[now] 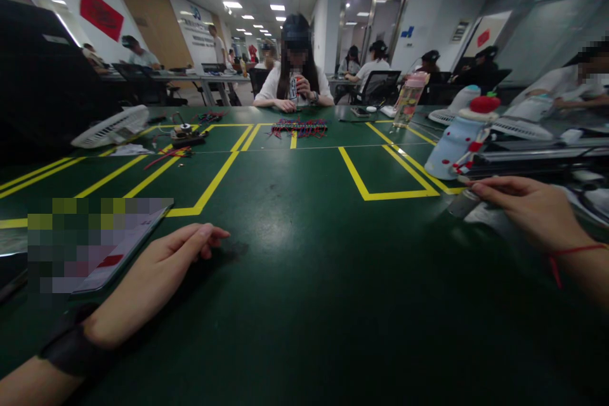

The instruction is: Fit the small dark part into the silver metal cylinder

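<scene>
My left hand [176,260] lies low over the green table, its index finger stretched out and the other fingers loosely bent. It holds nothing, and a tablet-like screen [102,266], partly blurred, lies to its left. At the right, my right hand [535,203] pinches a small silver-grey cylinder [462,203] by its upper end. The cylinder is tilted, close to the tabletop; whether it touches is unclear. Just beyond it stands a light-blue bottle [450,149] with a red strawberry-shaped top. Something whitish and blurred lies beneath my right hand.
Yellow tape [402,195] marks the green tabletop [304,266]. At the far edge lies a bundle of red and blue wires [299,128]; a person [304,85] sits behind it. White fans [114,127] and a clear pink-lidded bottle [410,101] stand around. Loose wires [174,153] lie left.
</scene>
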### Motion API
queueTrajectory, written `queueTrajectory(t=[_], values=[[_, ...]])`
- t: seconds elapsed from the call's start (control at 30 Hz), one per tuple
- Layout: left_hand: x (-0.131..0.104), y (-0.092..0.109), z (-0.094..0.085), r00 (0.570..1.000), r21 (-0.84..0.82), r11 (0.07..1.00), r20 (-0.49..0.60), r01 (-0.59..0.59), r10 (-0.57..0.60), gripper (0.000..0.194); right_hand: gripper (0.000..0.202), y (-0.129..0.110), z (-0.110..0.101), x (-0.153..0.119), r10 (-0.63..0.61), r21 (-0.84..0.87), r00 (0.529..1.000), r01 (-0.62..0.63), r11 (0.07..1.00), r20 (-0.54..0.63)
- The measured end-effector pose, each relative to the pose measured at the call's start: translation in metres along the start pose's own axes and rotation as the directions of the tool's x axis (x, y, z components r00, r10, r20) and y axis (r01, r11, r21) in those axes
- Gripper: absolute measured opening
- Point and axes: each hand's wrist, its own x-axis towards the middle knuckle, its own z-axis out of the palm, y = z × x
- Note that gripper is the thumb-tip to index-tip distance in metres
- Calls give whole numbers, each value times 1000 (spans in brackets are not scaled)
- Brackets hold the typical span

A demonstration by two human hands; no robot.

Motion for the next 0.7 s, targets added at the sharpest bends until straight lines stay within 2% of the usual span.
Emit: queueTrajectory(t=[0.13, 0.23, 0.5, 0.63, 0.7], values=[[-2, 2, -1, 1000, 1, 1000, -4, -16, 16, 46, 43, 4, 3, 2, 58, 162, 998, -62, 985, 30], [-4, 7, -1, 1000, 4, 1000, 8, -14, 14, 46, 45, 9, 5, 5, 78, 217, 993, -96, 971, 91], [-5, 11, -2, 1000, 17, 1000, 9, 1, -1, 47, 46, 9, 2, 5, 68, 153, 990, -87, 984, 127], [-5, 13, -1, 1000, 33, 999, 15, 8, -8, 48, 47, 10, 1, 7, 5, 117, 986, -25, 993, 168], [-5, 14, -1, 1000, 35, 999, 10, 4, -4, 49, 45, 10, 1, 7, -41, 94, 993, 31, 995, 115]])
